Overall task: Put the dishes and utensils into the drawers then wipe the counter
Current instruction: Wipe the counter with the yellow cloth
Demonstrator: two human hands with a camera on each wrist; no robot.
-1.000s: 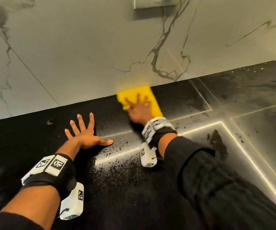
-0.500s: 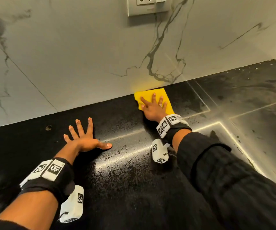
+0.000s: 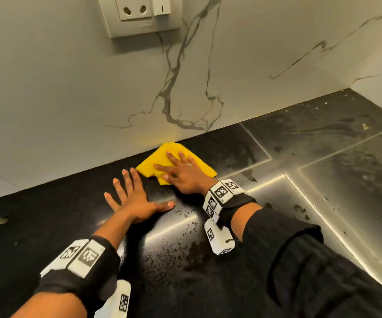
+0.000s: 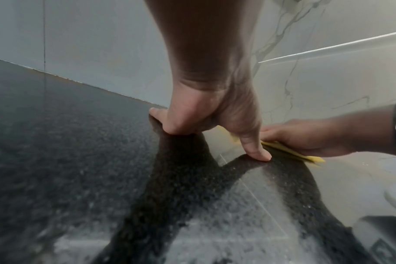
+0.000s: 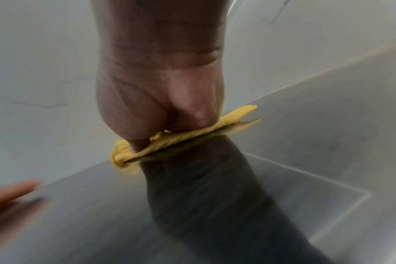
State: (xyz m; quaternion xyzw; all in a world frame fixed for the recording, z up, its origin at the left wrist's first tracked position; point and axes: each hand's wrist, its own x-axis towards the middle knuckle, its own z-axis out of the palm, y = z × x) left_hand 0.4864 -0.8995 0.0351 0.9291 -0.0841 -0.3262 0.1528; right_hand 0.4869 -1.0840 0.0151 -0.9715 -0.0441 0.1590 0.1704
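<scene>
A folded yellow cloth [image 3: 153,165] lies on the black speckled counter [image 3: 47,226] close to the marble wall. My right hand [image 3: 181,173] presses flat on the cloth with its fingers spread straight. In the right wrist view the cloth [image 5: 192,137] shows squashed under the palm of the right hand [image 5: 161,107]. My left hand [image 3: 135,200] rests flat on the bare counter just left of the cloth, fingers splayed and holding nothing. The left wrist view shows the left hand [image 4: 215,121] on the counter, with the cloth [image 4: 289,153] under the other hand to the right.
A white marble backsplash [image 3: 70,99] runs along the counter's rear, with a wall socket plate [image 3: 139,17] above the cloth. To the right lies a steel surface [image 3: 323,180] with seams and dried spots. Wet streaks mark the counter near my wrists.
The right hand has slid the cloth along the wall and now sits nearer the left hand. The left hand stayed flat on the counter. The head view has closed in.
</scene>
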